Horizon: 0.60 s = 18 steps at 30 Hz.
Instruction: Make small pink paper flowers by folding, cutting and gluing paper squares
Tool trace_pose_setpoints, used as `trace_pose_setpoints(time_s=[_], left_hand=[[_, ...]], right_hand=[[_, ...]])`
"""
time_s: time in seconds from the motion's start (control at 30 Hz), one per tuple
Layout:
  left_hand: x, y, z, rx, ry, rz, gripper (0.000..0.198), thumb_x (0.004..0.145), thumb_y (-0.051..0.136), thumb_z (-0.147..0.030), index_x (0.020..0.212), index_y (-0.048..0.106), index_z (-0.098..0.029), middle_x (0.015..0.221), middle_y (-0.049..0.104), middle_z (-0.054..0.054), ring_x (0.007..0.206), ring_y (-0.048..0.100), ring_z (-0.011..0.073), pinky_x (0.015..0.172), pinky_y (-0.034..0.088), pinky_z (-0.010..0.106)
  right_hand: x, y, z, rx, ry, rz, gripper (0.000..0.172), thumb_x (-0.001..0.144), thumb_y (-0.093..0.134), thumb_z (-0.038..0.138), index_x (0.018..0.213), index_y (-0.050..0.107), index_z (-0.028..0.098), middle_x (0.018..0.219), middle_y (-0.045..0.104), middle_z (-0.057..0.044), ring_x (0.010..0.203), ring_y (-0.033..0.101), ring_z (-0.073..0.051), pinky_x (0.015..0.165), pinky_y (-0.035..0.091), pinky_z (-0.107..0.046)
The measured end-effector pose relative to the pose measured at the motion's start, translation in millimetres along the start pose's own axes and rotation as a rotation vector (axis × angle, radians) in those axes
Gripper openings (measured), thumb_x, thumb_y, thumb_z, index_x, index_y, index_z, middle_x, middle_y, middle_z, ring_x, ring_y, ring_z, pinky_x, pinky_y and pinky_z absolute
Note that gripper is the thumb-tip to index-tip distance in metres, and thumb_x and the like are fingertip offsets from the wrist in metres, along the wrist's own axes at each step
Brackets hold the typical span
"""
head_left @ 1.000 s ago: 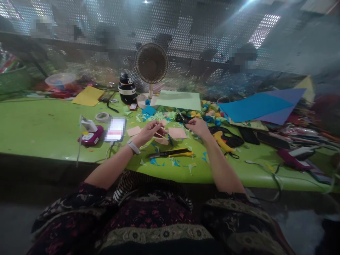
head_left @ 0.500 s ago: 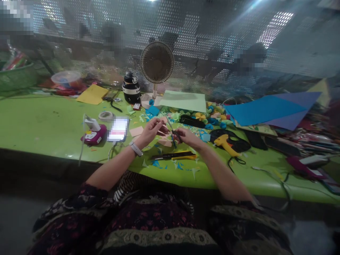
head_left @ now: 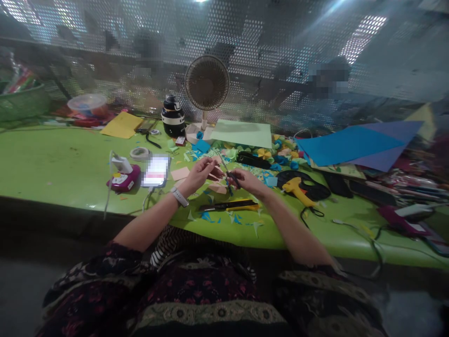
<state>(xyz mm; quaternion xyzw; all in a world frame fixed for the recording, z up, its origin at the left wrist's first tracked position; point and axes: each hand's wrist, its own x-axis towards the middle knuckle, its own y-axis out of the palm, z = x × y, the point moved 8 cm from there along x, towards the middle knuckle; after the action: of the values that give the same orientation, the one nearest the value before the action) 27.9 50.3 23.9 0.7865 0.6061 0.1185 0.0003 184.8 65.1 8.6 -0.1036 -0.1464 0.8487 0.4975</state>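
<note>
My right hand point(head_left: 247, 181) is closed around the dark handles of a pair of scissors point(head_left: 225, 164), whose blades point away and slightly left. Close beside the blades, my left hand point(head_left: 201, 172) pinches a small piece of peach paper point(head_left: 215, 175); its far fingers are partly hidden. A white watch band is on the left wrist. Below the hands lies another peach paper piece point(head_left: 218, 188), and a flat peach square point(head_left: 180, 173) rests left of them. Nearer the table's front edge is a black and yellow cutter knife point(head_left: 229, 205), with blue and pale paper scraps around it.
A phone point(head_left: 156, 171), a tape roll point(head_left: 140, 153) and a magenta plug block point(head_left: 126, 179) sit on the left. Behind stand a fan point(head_left: 206, 82) and a black bottle point(head_left: 173, 119). Coloured paper bits, a yellow glue gun point(head_left: 298, 190) and blue sheets point(head_left: 351, 145) lie to the right.
Both hands stay almost in place. The scissor blades have shifted slightly to the left beside the peach paper.
</note>
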Motion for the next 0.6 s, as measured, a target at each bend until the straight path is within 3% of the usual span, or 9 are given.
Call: trace_pose_setpoints(time_s=[0.33,0.6], left_hand=[[0.5,-0.6,-0.6,0.01,0.003,-0.006,0.044,0.089,0.062,-0.06,0.097,0.055,-0.017,0.083,0.076,0.005,0.073,0.074,0.0152,0.067,0.058,0.026],[0.7,-0.6,1.1,0.013,-0.004,-0.006,0.042,0.09,0.062,-0.058,0.097,0.054,-0.017,0.084,0.077,0.006,0.073,0.074,0.0157,0.068,0.058,0.027]], right_hand=[[0.5,0.5,-1.6,-0.007,-0.025,0.011,0.048,0.071,0.077,0.06,0.093,0.067,0.019,0.082,0.065,-0.001,0.069,0.058,-0.014,0.059,0.046,-0.027],[-0.9,1.7,4.4,-0.014,-0.015,-0.009,0.053,0.066,0.078,0.065,0.088,0.066,0.018,0.078,0.063,-0.001,0.068,0.056,-0.014,0.057,0.044,-0.027]])
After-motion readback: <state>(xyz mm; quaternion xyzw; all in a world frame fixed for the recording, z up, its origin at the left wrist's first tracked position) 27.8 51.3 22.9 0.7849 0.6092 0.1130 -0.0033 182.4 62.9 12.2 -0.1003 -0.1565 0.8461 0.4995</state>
